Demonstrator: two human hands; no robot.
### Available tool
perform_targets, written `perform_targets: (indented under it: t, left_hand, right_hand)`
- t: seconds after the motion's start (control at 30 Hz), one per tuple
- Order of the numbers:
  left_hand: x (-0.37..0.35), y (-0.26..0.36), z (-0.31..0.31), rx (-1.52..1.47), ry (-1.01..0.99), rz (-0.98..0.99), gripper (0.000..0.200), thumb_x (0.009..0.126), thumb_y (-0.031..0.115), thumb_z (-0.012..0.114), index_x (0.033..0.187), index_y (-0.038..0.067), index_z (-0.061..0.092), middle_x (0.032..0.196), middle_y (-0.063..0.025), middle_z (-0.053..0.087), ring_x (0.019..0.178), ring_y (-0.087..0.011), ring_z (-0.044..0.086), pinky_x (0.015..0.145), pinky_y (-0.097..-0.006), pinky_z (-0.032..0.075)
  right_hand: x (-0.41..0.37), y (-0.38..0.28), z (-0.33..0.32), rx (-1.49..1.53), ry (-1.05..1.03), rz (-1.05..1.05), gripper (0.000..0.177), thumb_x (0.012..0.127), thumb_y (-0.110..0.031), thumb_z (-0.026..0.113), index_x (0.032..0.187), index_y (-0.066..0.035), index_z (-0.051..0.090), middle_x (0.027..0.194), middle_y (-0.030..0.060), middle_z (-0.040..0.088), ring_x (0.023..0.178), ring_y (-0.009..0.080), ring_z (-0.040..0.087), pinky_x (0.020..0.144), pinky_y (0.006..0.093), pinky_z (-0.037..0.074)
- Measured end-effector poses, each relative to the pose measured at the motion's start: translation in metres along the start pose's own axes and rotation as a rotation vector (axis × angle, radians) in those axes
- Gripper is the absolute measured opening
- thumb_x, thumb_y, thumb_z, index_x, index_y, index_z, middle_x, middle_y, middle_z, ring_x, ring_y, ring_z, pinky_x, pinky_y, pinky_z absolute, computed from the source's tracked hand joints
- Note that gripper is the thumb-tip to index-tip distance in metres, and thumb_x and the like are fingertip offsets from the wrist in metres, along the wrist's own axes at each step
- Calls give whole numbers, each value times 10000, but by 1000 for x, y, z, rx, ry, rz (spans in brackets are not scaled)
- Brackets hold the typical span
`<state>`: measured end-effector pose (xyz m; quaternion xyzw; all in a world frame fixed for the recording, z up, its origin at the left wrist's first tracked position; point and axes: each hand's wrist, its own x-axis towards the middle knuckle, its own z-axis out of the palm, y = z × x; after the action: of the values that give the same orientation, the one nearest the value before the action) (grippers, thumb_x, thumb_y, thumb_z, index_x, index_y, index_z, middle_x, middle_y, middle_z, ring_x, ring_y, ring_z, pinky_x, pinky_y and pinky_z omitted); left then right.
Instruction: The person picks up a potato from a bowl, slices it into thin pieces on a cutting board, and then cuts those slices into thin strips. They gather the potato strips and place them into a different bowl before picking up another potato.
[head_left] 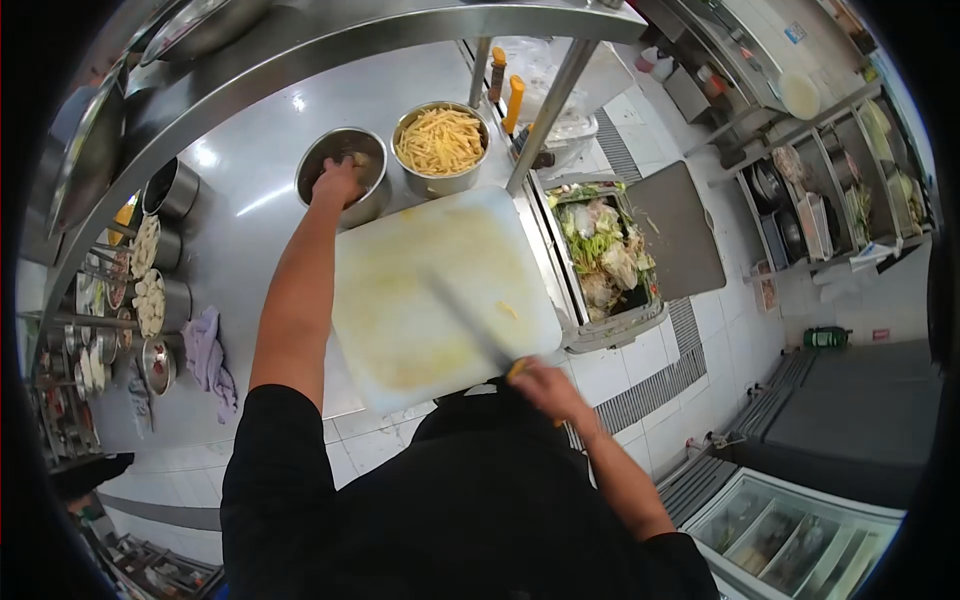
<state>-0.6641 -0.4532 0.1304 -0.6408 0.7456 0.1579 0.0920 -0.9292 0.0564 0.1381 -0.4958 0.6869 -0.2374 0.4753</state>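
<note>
My left hand [340,182] reaches down into a round metal pot [379,196] behind the cutting board. Its fingers curl at a small yellowish-brown thing [361,160] inside, and I cannot tell what it is. My right hand [550,388] is wrapped around the yellow handle of a knife [468,325]. The blade, blurred, points left and away from me over the near half of the white cutting board [430,270]. One pale yellow strip [508,311] lies on the board to the right of the blade. Beside the pot stands a metal container of cut yellow strips [440,142].
An open bin of vegetable scraps [600,245] stands right of the board. A steel shelf [330,38] arches over the counter's back, with a post [555,112] near the yellow-handled tools [514,103]. At left lie a purple cloth [207,362] and several filled metal containers [152,300].
</note>
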Motion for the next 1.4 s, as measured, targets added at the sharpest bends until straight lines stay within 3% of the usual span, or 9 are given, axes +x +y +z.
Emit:
perform_targets:
  t: [0.13,0.27,0.4,0.47,0.6,0.73,0.9,1.13,1.4]
  left_hand:
    - [-4,4,-1,7,-45,-43,749,883,281,667,1563,181,368,1625,-276,253,1337,-450,545,1106,-509,470]
    - [11,-11,3,14,-31,47,699,882,264,659,1533,174,421,1356,-241,618,1240,-457,622,1038,-516,524]
    - [20,-23,-10,-246,-142,44,605,859,271,738,1407,144,514,1232,-197,674,942,-316,721,830,-457,623]
    - [-8,-11,-26,-823,-59,-170,444,844,218,756,1256,123,622,955,-176,706,831,-208,694,692,-422,614]
    - [-26,-4,-52,48,-63,23,463,755,336,787,1179,153,742,1144,-147,741,981,-303,725,887,-432,582]
    - [-10,-2,5,32,-108,-13,472,860,345,660,1282,141,710,1288,-169,700,1135,-358,689,988,-436,530]
    - [-3,14,15,-97,-185,-56,507,930,401,636,1362,134,634,1324,-188,672,1179,-351,656,1026,-442,497]
    - [-47,17,-41,-984,-199,-340,184,865,191,758,1018,157,662,904,0,641,832,-148,635,656,-368,579]
    - [-52,-3,-50,-1132,-234,-213,185,907,250,748,1029,185,625,925,13,620,825,-151,620,635,-346,562]
  right_hand:
    - [-41,57,-79,-452,717,350,371,1031,-375,577,1208,-49,568,860,286,707,789,509,681,658,580,519]
    - [-89,93,-128,-259,875,199,372,1018,-306,621,1256,-21,592,762,184,684,618,350,664,585,450,517]
    - [-91,86,-127,113,698,291,337,1017,-276,639,1233,-20,598,646,-8,545,513,76,514,448,259,405]
    - [-80,99,-127,147,585,269,343,1011,-272,644,1235,-17,599,650,0,554,495,78,508,436,259,405]
    - [-51,93,-147,186,397,296,401,986,-299,689,1258,-10,630,677,26,614,557,99,566,502,298,462]
    - [-7,101,-180,134,222,264,423,972,-321,703,1263,-21,634,683,50,634,553,112,589,518,313,481]
    - [36,119,-221,-54,111,163,445,948,-347,695,1248,-26,627,843,234,716,800,421,719,699,454,536]
    - [48,131,-243,-65,193,114,435,941,-300,707,1266,-23,623,780,197,696,709,339,704,670,426,525]
    - [22,110,-207,80,229,159,418,949,-285,710,1256,-11,634,694,119,664,589,196,640,586,372,506]
